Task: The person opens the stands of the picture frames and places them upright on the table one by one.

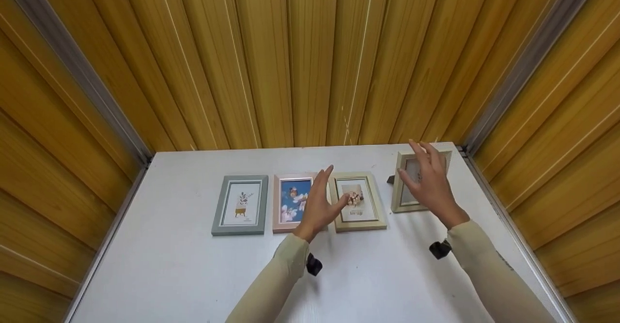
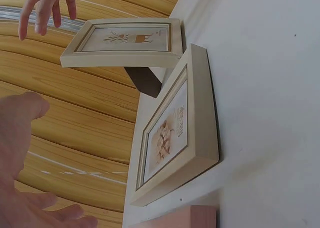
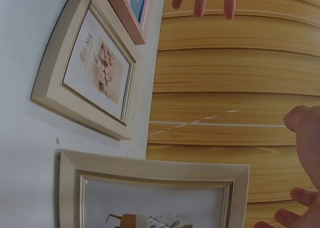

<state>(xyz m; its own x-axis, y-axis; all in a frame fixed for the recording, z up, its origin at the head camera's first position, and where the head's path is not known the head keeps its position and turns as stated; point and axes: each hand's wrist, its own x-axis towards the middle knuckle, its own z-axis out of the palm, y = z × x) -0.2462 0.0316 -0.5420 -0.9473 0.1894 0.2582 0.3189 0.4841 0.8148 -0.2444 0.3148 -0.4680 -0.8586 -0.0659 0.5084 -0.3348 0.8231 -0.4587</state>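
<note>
My left hand hovers over the gap between a pink picture frame and a cream picture frame, both lying flat; its fingers are extended and its thumb spread. My right hand, fingers also extended, is in front of a second cream frame that stands upright at the right. In the left wrist view a dark stand leg props this frame from behind. Neither hand holds anything. The right wrist view shows a flower print in the flat cream frame and the upright frame beside it.
A grey-green picture frame lies flat at the left end of the row. The white table bears all the frames. Wood-patterned panels rise behind and at both sides, with grey metal posts at the corners.
</note>
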